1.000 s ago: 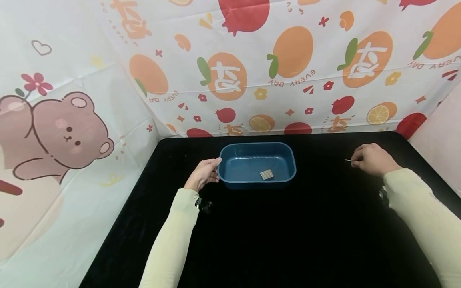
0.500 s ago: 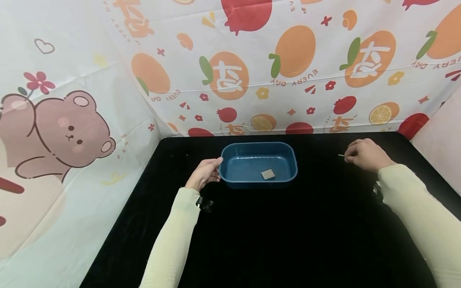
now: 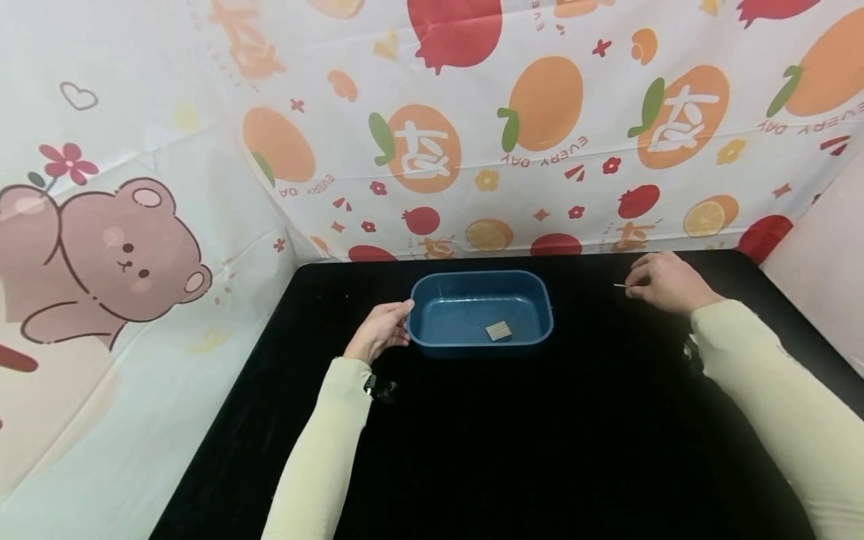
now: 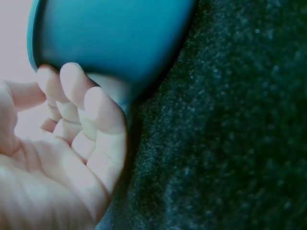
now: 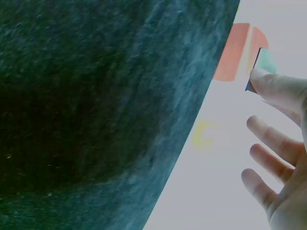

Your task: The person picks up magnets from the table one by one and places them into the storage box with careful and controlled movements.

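Note:
A blue plastic tub [image 3: 481, 345] sits near the back of the black table. My left hand [image 3: 379, 330] grips its left end, thumb at the rim and fingertips against the outer wall; the left wrist view shows those curled fingers [image 4: 108, 112] at the tub's wall [image 4: 120, 43]. Inside the tub lies a small, light square piece [image 3: 499, 331] with dark parallel stripes. To the right, my right hand [image 3: 664, 283] pinches a thin flat piece [image 3: 619, 285]. Up close it looks like a pale tile [image 5: 265, 62] with a dark edge, partly covered by the thumb; the other fingers stay spread.
The black cloth-covered table [image 3: 513, 450] reaches back to a fruit-print sheet [image 3: 540, 180]. On the left hangs a sheet with a bear print [image 3: 135, 247]. A pale wall [image 3: 826, 255] borders the table's right side.
My right hand has moved left toward the tub, carrying the thin flat piece. The left hand keeps its grip on the tub, and the striped piece stays inside it.

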Demonstrator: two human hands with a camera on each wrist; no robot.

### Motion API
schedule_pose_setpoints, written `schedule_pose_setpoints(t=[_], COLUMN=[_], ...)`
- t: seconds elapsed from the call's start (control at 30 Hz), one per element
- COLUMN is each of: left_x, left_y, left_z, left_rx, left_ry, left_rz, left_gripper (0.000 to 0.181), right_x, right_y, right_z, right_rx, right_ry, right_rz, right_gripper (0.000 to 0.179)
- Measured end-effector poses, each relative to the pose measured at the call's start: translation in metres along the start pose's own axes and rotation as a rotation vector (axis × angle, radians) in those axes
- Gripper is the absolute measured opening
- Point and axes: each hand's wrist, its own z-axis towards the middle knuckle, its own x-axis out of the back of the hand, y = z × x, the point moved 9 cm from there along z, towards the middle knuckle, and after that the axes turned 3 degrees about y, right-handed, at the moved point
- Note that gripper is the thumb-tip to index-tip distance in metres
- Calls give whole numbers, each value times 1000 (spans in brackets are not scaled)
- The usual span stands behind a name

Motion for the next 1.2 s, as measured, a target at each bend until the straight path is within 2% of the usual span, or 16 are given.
schedule_pose_setpoints(t=[0.33, 0.53, 0.87, 1.2], left_x=[0, 0, 2, 1], left_y=[-4, -3, 0, -2], left_z=[-1, -2, -5, -3], left_rx=[-2, -4, 9, 9], left_ry=[15, 11, 13, 16], left_rz=[-13, -10, -9, -9], left_gripper=[35, 34, 34, 35], right_x=[5, 14, 30, 36], right_y=[-24, -40, -70, -94], right_z=[8, 13, 22, 28], right_rx=[14, 45, 115, 132], right_ry=[-6, 34, 77, 79], right_rz=[3, -1, -77, -76], right_gripper=[11, 10, 8, 12])
